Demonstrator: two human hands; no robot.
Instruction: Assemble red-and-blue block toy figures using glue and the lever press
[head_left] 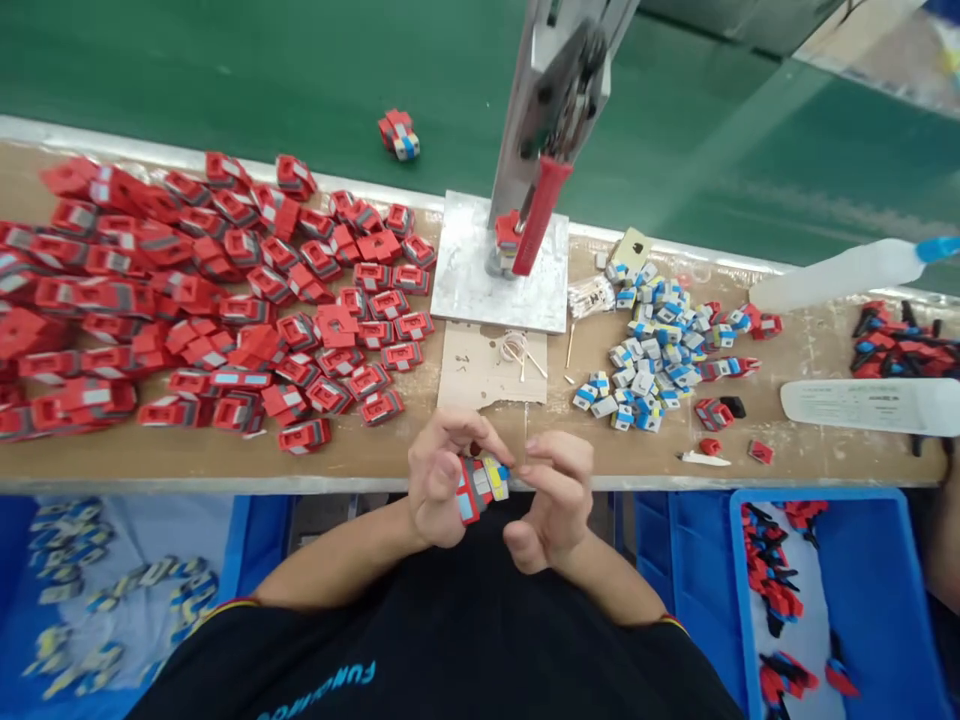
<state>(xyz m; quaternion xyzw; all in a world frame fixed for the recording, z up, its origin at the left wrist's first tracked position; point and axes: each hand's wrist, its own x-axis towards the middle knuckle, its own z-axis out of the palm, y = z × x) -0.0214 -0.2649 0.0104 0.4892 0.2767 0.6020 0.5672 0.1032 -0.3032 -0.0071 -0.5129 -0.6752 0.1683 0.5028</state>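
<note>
Over the bench's front edge, my left hand [436,482] grips a red, grey and yellow plastic toy piece [477,490] with a blue tip between thumb and fingers. Close by on the right, my right hand [553,500] has its thumb and fingers apart, the index fingertip near the blue tip; whether they touch I cannot tell. A piece of cardboard [472,375] with cotton swabs [519,352] lies just beyond my hands. Behind it stands a press with a red handle [541,215] on a metal plate [465,270], a red part under it.
Many red toy parts [225,300] cover the left bench; small white-blue parts [652,350] pile up on the right. Two bottles [840,275] lie farther right, near a small blade [703,459]. Blue bins [885,600] stand below. One assembled piece [399,135] rests on the green surface.
</note>
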